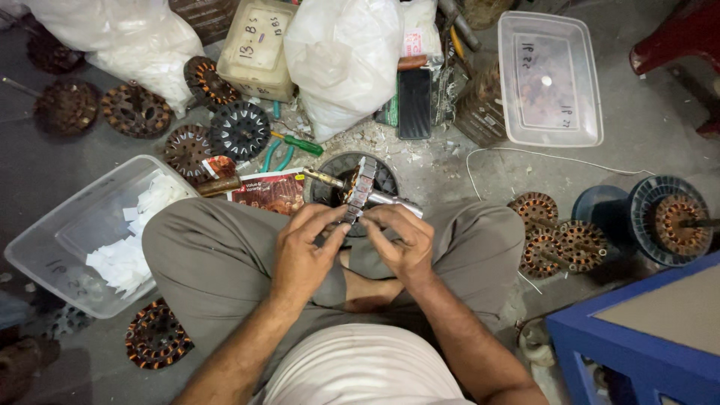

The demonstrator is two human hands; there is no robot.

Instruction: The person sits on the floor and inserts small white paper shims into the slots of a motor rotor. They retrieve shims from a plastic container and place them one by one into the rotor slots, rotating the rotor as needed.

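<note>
I sit cross-legged on the floor and hold a round motor stator (361, 187) edge-on on a metal shaft (394, 200) just above my knees. My left hand (304, 251) grips the lower rim of the stator with thumb and fingers. My right hand (403, 241) pinches the same rim from the right side and rests under the shaft. Under the stator lies a dark round part (336, 171) on the floor.
A clear plastic tub (67, 225) with white paper slips stands at my left knee. Several wound stators (553, 236) lie at the right, bare rusty ones (136, 111) at the upper left. A lidded clear box (550, 79), white bags (343, 56), a green-handled screwdriver (298, 142) and a blue table corner (637, 337) surround me.
</note>
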